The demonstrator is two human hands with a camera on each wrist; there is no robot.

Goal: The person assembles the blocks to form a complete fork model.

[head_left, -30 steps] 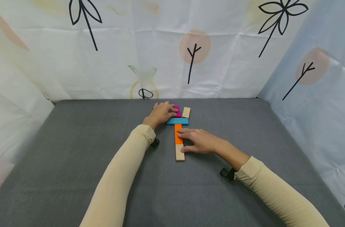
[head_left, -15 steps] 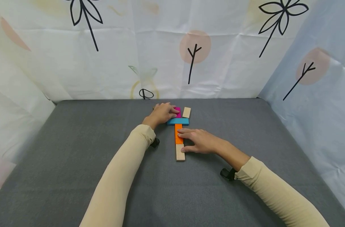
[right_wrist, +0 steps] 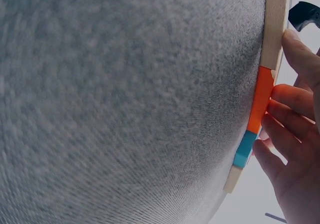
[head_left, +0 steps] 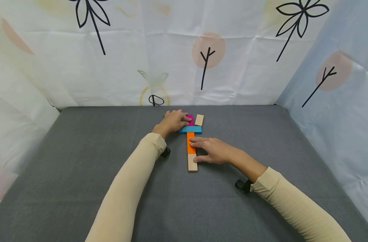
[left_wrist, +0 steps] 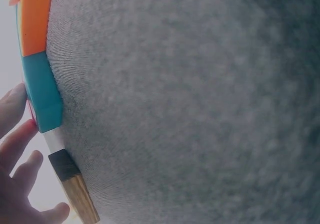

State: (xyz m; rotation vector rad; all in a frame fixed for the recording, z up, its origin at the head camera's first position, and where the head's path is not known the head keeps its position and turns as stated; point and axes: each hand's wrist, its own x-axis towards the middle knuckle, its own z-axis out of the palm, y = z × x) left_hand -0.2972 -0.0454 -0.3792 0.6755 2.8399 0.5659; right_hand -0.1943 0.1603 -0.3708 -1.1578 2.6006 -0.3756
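Note:
A row of flat blocks lies on the grey cloth: a plain wooden block [head_left: 192, 164] nearest, then an orange block [head_left: 190, 148]. Across the far end of the orange one sits a blue block [head_left: 193, 129], with a magenta block [head_left: 190, 118] beyond it. My left hand [head_left: 171, 121] touches the magenta block with its fingertips, fingers loosely bent. My right hand [head_left: 214, 150] rests its fingertips on the orange block, the thumb on the near wooden block. In the right wrist view its fingers [right_wrist: 292, 104] are fairly straight along the row.
To the right of the magenta block lies another plain wooden block [head_left: 199, 120]. A wooden block [left_wrist: 82, 196] with a dark-looking end lies by my left hand, mostly hidden in the head view. The grey table [head_left: 81, 151] is bordered by patterned cloth walls [head_left: 247, 67].

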